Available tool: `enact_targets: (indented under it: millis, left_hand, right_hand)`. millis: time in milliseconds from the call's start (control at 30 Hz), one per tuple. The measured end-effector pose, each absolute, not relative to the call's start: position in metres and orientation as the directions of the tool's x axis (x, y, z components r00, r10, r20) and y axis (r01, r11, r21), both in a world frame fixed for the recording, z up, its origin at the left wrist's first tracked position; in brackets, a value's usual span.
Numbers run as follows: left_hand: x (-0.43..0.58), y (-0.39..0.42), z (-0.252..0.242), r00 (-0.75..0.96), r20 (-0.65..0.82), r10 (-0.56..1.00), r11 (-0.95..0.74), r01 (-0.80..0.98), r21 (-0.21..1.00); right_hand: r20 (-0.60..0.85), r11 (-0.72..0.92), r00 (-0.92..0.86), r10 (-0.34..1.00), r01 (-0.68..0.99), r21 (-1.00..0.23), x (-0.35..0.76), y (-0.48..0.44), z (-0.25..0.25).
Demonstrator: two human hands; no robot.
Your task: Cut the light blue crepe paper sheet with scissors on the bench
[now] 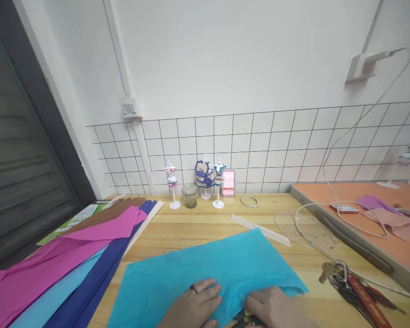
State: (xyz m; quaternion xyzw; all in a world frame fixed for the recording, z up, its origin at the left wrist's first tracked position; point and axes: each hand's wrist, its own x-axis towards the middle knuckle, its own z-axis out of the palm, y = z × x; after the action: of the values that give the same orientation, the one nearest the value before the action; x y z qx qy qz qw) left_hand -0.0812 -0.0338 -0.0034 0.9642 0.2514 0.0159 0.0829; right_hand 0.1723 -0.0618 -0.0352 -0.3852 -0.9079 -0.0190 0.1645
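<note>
A bright blue sheet (198,259), thin like crepe or tissue paper, lies in front of me and is crumpled between my hands. My left hand (194,303), with a dark ring on one finger, presses flat on it with the fingers stretched out. Curled fingers of my right hand (273,305) close on a dark tool with yellow parts (242,319), scissors-like, at the sheet's lower edge. Most of that tool is hidden by the hand and the frame's bottom edge. The right hand is slightly blurred.
Folded magenta (89,241) and navy (92,273) sheets lie left. Small dress forms (171,177) and a glass jar (190,197) stand at the back. A pale strip (259,230), a keyring (343,271), a cable (307,234) and an orange-topped board (403,253) are right.
</note>
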Motion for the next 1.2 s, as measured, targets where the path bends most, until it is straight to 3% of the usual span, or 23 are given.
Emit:
enact_targets:
  millis: [267,433,800,1200]
  left_hand:
    - [-0.081,-0.036,0.001,0.857,-0.024,0.514,-0.824,0.501,0.265]
    - [-0.083,-0.034,-0.009,0.860,0.034,0.509,-0.827,0.478,0.297]
    - [-0.084,-0.034,-0.011,0.867,0.109,0.485,-0.850,0.439,0.291]
    - [-0.082,-0.035,-0.006,0.861,0.028,0.508,-0.839,0.487,0.244]
  right_hand:
    - [0.219,0.636,-0.601,0.769,0.755,-0.160,0.194,-0.070,-0.030]
    - [0.310,0.679,-0.624,0.717,0.726,-0.109,0.181,-0.068,-0.034]
    - [0.321,0.725,-0.662,0.678,0.675,-0.138,0.173,-0.063,-0.038]
    - [0.334,0.713,-0.648,0.685,0.691,-0.122,0.165,-0.064,-0.033]
